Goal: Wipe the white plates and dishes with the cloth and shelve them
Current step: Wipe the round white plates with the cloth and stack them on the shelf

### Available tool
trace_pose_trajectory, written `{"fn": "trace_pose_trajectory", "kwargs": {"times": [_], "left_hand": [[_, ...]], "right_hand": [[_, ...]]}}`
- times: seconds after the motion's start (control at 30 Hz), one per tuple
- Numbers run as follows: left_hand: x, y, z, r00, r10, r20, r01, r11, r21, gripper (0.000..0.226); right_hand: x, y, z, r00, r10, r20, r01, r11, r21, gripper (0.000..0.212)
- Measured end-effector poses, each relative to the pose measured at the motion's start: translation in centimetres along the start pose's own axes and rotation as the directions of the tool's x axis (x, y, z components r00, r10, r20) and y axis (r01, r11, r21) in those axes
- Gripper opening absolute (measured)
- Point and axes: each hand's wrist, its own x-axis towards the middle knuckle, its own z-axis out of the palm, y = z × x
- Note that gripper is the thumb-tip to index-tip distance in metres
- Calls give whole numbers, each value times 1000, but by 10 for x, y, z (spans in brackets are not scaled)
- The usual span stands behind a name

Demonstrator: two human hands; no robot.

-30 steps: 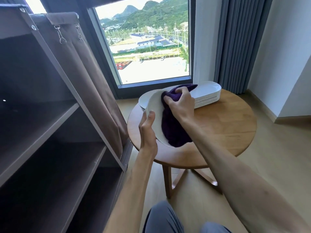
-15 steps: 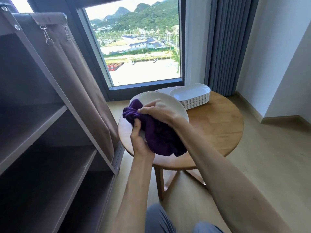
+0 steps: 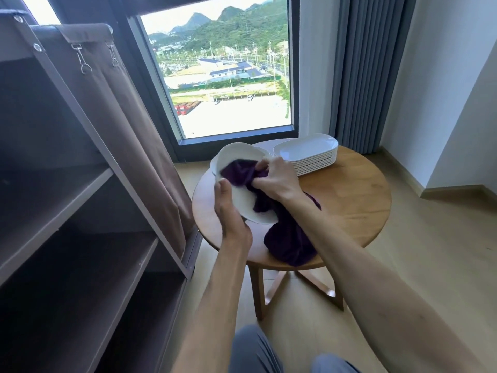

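While the left hand [image 3: 231, 211] gripped the round white plate [image 3: 242, 184], the right hand [image 3: 277, 179] clutching the purple cloth [image 3: 285, 238] had shifted inward; wiping continued, shelving pending.

I note the plate [image 3: 243, 200] is white, smooth and glossy, like glazed ceramic. The cloth [image 3: 289, 238] at its 4 o'clock is purple, soft, matt pile. The table [image 3: 349, 195] is smooth, satin-finished wood. The stacked dishes [image 3: 309, 154] at 1 o'clock are glossy white. The shelf [image 3: 80, 184] boards look matt.
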Motion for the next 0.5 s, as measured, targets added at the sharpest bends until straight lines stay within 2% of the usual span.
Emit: {"fn": "trace_pose_trajectory", "kwargs": {"times": [0.1, 0.17, 0.23, 0.3, 0.4, 0.47, 0.5], "left_hand": [[-9, -8, 13, 999, -37, 21, 35, 995, 98, 63], [-7, -7, 14, 999, -48, -10, 48, 998, 49, 72], [4, 2, 11, 999, -11, -32, 12, 1000, 28, 70], [17, 13, 6, 999, -11, -37, 12, 999, 40, 69], [26, 25, -1, 996, -95, -1, 94, 994, 55, 67], [29, 31, -5, 993, -112, 26, 110, 993, 51, 56], [29, 33, -7, 994, -106, 32, 105, 994, 42, 54]], "right_hand": [[-5, -22, 5, 995, -95, -34, 101, 910, 402, 22], [-11, -25, 9, 990, -116, 76, 53, 822, 568, 21], [-19, -18, 7, 966, -96, 241, -80, 773, 629, 20], [-20, -6, 0, 935, -88, 344, -120, 834, 538, 16], [-18, 8, -12, 887, -47, 460, -96, 954, 283, 19], [-15, 15, -15, 900, 15, 435, -87, 986, 145, 20], [-14, 18, -16, 925, 29, 379, -74, 992, 103, 18]]}}
